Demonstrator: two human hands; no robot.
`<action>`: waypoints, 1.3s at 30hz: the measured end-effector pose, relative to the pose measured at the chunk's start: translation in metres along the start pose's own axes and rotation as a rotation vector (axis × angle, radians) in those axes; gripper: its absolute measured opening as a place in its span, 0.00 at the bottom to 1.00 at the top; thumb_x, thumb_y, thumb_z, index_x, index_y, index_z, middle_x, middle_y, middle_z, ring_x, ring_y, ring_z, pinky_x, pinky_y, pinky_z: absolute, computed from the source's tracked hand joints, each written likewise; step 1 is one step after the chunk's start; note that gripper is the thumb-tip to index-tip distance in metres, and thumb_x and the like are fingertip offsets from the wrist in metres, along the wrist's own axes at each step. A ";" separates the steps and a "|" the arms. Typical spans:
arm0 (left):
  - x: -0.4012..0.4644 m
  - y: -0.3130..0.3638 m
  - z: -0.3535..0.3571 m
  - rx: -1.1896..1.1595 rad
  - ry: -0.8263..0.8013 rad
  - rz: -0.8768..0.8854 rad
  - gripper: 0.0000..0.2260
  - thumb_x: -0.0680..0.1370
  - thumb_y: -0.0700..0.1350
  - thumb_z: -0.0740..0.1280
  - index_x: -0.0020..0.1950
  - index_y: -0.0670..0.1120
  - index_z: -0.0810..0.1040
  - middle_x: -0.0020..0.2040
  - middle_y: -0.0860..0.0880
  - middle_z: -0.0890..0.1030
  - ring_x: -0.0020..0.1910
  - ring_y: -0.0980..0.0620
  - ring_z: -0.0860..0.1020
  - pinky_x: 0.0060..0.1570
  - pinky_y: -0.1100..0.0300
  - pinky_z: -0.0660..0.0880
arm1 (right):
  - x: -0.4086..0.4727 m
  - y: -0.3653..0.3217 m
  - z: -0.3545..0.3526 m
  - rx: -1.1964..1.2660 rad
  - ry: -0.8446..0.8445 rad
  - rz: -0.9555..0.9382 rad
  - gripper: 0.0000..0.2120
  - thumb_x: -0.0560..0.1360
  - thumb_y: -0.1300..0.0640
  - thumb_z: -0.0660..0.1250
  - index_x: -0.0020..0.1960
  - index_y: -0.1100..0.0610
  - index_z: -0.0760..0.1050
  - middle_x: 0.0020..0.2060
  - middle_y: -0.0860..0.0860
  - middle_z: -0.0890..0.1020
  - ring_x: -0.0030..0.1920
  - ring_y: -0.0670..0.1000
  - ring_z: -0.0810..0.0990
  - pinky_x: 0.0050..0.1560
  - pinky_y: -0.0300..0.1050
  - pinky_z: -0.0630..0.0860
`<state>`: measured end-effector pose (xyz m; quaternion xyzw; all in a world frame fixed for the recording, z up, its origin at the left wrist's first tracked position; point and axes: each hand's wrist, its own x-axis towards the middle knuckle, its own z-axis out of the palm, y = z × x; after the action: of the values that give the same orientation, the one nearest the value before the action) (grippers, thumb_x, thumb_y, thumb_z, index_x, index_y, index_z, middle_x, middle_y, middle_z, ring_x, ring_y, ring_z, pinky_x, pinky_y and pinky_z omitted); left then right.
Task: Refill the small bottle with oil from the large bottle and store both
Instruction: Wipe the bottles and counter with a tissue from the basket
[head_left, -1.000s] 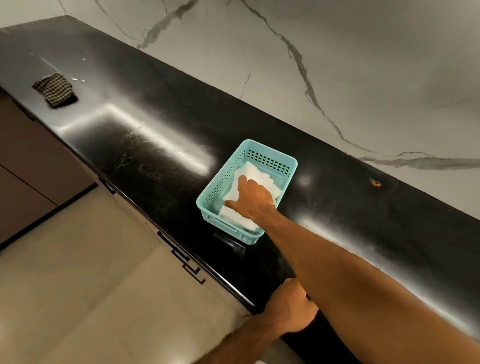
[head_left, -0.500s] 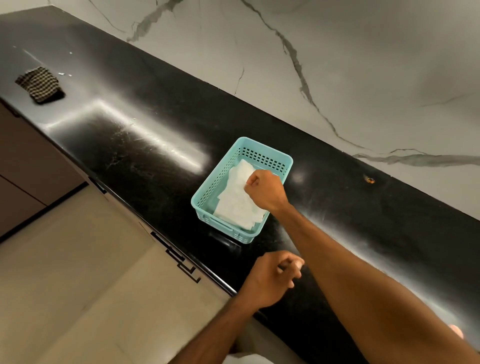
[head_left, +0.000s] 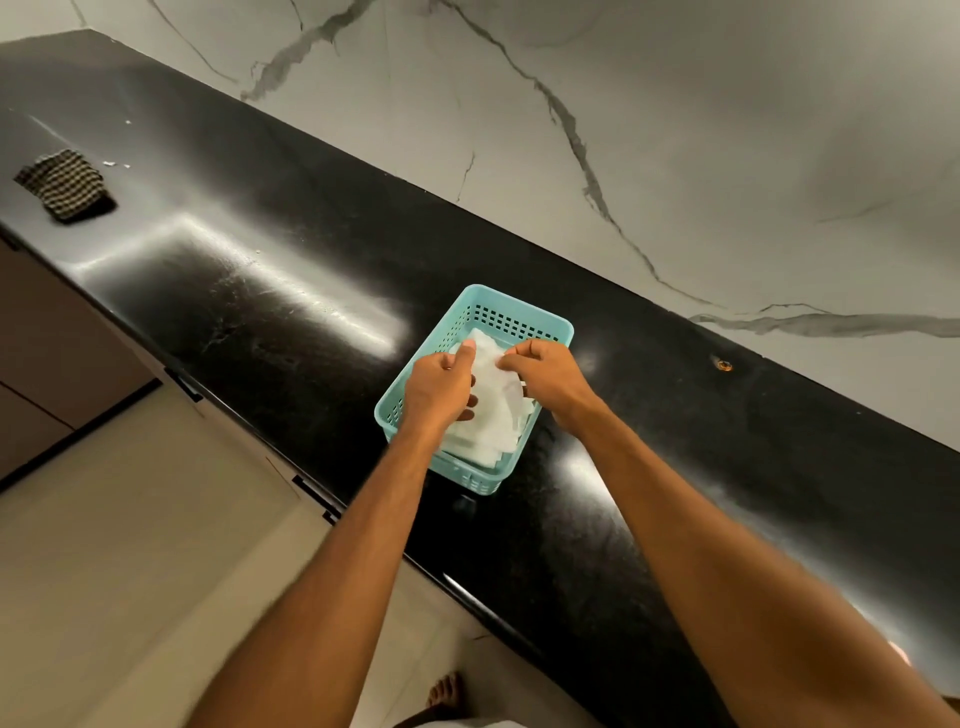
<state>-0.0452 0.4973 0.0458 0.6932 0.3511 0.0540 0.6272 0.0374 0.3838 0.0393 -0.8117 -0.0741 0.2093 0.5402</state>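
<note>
Both hands, left hand (head_left: 441, 382) and right hand (head_left: 545, 376), pinch white paper sheet (head_left: 493, 395) inside perforated turquoise plastic basket (head_left: 519, 317) near black worktop (head_left: 260, 270) front edge. Risk: paper tears; light basket slides off.

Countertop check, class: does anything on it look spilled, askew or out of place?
Small white flecks lie scattered beside the crumpled checked cloth at the far left of the black countertop. The white papers in the teal basket sit unevenly.
</note>
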 end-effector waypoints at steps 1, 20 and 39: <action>0.008 0.000 0.003 0.014 -0.009 -0.031 0.20 0.79 0.60 0.59 0.52 0.45 0.78 0.45 0.46 0.83 0.40 0.49 0.83 0.35 0.57 0.81 | -0.002 0.000 0.000 -0.024 -0.005 -0.015 0.04 0.73 0.59 0.71 0.41 0.58 0.77 0.47 0.49 0.83 0.52 0.51 0.81 0.53 0.51 0.81; 0.015 -0.001 -0.001 -0.068 -0.042 0.062 0.07 0.76 0.47 0.69 0.49 0.45 0.80 0.48 0.47 0.83 0.51 0.45 0.80 0.54 0.48 0.78 | -0.043 -0.006 -0.011 0.319 0.063 0.103 0.06 0.80 0.54 0.64 0.50 0.56 0.77 0.52 0.54 0.81 0.51 0.50 0.80 0.52 0.44 0.79; -0.171 0.045 0.084 0.999 -0.143 0.931 0.11 0.79 0.54 0.60 0.55 0.50 0.77 0.50 0.48 0.81 0.49 0.47 0.79 0.44 0.51 0.76 | -0.140 0.030 -0.065 1.400 -0.034 -0.001 0.42 0.75 0.28 0.50 0.72 0.61 0.68 0.70 0.65 0.70 0.69 0.64 0.70 0.73 0.62 0.61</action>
<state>-0.1112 0.3344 0.1314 0.9798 -0.0428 0.1039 0.1655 -0.0646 0.2687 0.0695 -0.2696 0.0691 0.2203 0.9349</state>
